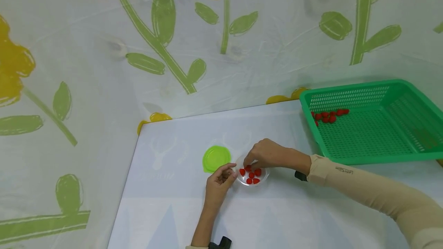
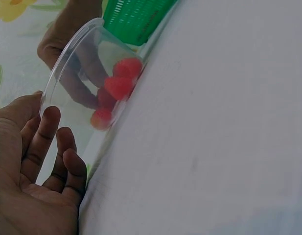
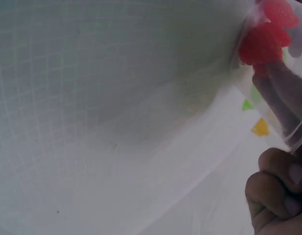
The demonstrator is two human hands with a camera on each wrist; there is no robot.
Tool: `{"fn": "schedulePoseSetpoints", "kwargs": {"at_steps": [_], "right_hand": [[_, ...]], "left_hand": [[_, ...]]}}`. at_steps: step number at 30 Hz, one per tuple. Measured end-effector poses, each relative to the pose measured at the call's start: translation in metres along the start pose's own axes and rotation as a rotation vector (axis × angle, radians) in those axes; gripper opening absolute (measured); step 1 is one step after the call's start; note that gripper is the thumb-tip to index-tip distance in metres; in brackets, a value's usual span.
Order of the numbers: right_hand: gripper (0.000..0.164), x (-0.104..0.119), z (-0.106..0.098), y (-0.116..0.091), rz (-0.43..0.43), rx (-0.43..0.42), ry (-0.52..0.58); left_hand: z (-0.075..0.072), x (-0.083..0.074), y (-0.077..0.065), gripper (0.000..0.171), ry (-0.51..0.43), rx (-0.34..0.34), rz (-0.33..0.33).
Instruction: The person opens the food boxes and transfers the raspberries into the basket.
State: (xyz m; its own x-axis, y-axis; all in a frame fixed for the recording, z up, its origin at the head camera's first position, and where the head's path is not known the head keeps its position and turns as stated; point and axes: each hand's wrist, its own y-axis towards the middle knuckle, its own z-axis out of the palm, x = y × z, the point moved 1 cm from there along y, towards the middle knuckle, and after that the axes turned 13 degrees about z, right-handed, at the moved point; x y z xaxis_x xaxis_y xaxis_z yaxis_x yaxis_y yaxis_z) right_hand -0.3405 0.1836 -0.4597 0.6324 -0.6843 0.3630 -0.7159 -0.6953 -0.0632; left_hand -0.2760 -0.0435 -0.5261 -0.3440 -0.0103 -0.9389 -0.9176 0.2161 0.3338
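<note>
A clear plastic bowl [image 1: 264,177] stands on the white table, with several small red strawberries [image 1: 257,172] at its bottom. At the bowl's left side, my left hand [image 1: 217,183] holds the rim between thumb and index finger, the other fingers bent loosely below it in the left wrist view. My right hand [image 1: 267,153] reaches over the far rim, thumb and finger down inside the bowl. Through the clear wall, those fingertips pinch a strawberry [image 2: 106,99] among the others; its far side is hidden.
A light green round lid [image 1: 216,159] lies just left of the bowl. At the back right stands a large green plastic basket [image 1: 367,156], more strawberries [image 1: 325,117] gathered in its left corner. Behind the table hangs a flower-printed sheet [image 1: 277,49].
</note>
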Motion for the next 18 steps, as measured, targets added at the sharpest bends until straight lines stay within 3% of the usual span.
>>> {"fn": "schedulePoseSetpoints", "kwargs": {"at_steps": [6,11,18], "right_hand": [[0.022,-0.009,-0.004,-0.001,0.02,0.039,0.223],[0.023,-0.009,-0.011,-0.006,0.018,0.006,0.296],[0.022,0.002,-0.024,-0.016,0.094,-0.002,0.474]], "left_hand": [[-0.003,-0.001,0.0,0.027,0.01,0.01,-0.006],[-0.001,-0.001,0.0,0.026,0.008,0.006,0.004],[-0.004,-0.002,0.001,0.027,0.01,0.008,-0.008]]}}
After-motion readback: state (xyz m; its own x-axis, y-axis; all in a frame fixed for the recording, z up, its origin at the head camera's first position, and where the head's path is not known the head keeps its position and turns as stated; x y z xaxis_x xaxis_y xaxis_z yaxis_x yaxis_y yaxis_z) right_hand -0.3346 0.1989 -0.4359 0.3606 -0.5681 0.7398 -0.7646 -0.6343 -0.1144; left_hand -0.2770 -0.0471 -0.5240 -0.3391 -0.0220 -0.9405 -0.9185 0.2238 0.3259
